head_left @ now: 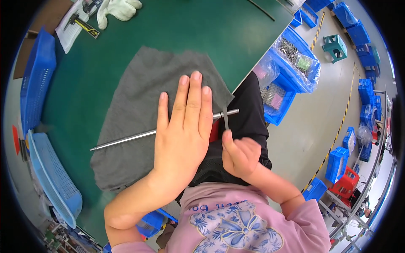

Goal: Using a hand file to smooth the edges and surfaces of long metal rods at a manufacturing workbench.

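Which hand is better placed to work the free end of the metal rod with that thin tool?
Probably the right hand: it already pinches the thin dark tool against the rod end beyond the table edge. The left hand lies flat, pinning the rod on the grey cloth.

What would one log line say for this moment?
left hand flat on rod | right hand holds small file at rod end | grey cloth underneath

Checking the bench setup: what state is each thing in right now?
Left hand: flat, fingers spread, pressing the rod.
Right hand: pinching a thin dark tool.
Thin dark tool: upright, across the rod's end.
Metal rod: lying on the cloth.
Grey cloth: spread on the green table.
White glove: lying unused.
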Demonstrator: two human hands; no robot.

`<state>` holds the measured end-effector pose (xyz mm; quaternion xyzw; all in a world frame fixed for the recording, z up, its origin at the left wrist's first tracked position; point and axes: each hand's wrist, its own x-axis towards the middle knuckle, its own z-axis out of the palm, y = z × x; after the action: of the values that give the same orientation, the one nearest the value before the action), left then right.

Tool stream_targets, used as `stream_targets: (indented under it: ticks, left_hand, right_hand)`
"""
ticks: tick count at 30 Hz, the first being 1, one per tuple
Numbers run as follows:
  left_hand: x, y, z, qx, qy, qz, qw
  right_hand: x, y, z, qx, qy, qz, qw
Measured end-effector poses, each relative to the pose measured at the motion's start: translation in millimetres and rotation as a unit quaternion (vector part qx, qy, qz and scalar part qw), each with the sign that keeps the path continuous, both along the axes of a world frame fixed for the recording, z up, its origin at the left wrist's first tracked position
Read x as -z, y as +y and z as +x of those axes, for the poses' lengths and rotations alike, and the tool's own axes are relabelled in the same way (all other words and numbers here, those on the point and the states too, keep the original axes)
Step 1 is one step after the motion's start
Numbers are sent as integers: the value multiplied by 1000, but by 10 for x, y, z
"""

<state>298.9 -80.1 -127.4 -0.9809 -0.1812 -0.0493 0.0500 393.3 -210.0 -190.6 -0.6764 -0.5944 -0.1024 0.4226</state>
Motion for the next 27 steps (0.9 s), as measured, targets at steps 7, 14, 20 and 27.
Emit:
stream_targets:
  ticks: [7,14,20,27]
  left_hand:
    - [3,35,29,-7,-9,2,1000]
    - [7,12,12,-11,-16,-5,1000]
    - [-19,23,-2,-6,-22,-7,1000]
    - [-3,15,26,-4,-21,-5,1000]
  right_hand:
    - [-36,-194,2,-5,33,-53,998]
    - [-376,-161,8,-3,104,-86,991]
    - [-484,31,25,5,102,-68,992]
    - [-292,145,36,36,60,-3,998]
